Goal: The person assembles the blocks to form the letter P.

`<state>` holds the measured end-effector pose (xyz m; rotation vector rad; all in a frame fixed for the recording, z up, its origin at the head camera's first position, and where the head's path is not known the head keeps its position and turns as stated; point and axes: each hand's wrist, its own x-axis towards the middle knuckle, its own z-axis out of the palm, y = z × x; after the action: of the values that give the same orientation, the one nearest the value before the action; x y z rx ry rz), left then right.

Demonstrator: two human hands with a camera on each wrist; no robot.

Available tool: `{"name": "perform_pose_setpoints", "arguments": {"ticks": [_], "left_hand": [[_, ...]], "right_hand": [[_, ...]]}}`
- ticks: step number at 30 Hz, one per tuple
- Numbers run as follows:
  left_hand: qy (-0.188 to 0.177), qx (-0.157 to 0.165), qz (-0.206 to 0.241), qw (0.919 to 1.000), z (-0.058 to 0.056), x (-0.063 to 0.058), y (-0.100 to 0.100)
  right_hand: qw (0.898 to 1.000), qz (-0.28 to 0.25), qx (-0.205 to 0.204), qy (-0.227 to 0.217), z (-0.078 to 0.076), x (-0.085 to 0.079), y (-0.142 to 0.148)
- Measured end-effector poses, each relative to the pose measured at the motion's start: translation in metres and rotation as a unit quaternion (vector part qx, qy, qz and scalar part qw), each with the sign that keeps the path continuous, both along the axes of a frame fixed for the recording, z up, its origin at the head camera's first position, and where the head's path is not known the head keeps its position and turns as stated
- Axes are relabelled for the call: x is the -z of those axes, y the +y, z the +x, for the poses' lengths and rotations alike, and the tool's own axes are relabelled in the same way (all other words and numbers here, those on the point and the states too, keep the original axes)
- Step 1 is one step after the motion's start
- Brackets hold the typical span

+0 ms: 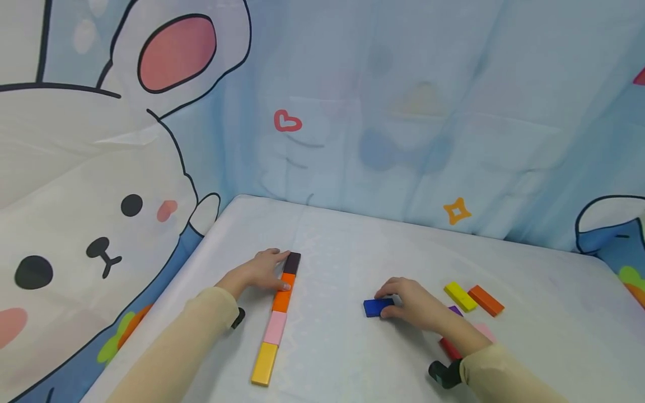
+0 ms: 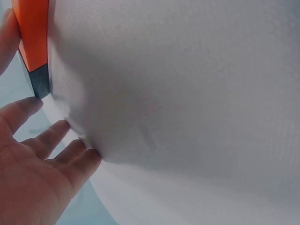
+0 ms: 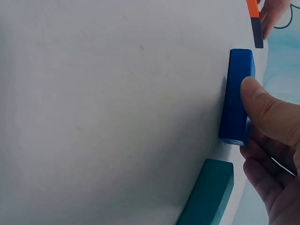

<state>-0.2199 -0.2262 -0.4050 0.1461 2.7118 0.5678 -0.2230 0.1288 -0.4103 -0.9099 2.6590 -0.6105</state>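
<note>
A row of blocks lies end to end on the white table: a black block, an orange block, a pink block and a golden-yellow block. My left hand spreads its fingers at the row's far end. Its index fingertip touches the black block, and the thumb rests at the orange one, as the left wrist view also shows. Right of the row, my right hand pinches a blue block between thumb and fingers. A teal block lies close by in the right wrist view.
Beyond the right hand lie a yellow block and a dark orange block. Purple, pink and red blocks are partly hidden by the right forearm. A printed cloth hangs behind the table.
</note>
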Motion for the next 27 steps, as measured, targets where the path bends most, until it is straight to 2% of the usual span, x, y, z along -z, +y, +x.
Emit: {"name": "perform_pose_setpoints", "arguments": {"ticks": [5,9,13,16,19,27], "left_hand": [[0.0,0.0,0.003,1.0,0.0,0.0,0.002],[-0.001,-0.001,0.002,1.0,0.0,0.001,0.003],[0.0,0.001,-0.005,1.0,0.0,-0.001,0.003],[0.001,0.004,-0.01,0.9999,0.001,-0.004,0.003],[0.001,0.007,-0.011,0.9999,0.001,-0.006,0.003],[0.0,0.003,-0.006,1.0,0.002,-0.004,0.002]], "right_hand": [[0.999,0.012,-0.022,0.037,-0.005,0.001,0.0],[0.998,0.015,-0.011,0.055,-0.003,0.003,0.0],[0.995,0.032,0.06,0.072,0.007,0.005,-0.005],[0.987,0.052,0.136,0.067,0.017,0.005,-0.012],[0.978,0.069,0.186,0.065,0.024,0.006,-0.019],[0.964,0.096,0.231,0.093,0.036,0.013,-0.027]]}}
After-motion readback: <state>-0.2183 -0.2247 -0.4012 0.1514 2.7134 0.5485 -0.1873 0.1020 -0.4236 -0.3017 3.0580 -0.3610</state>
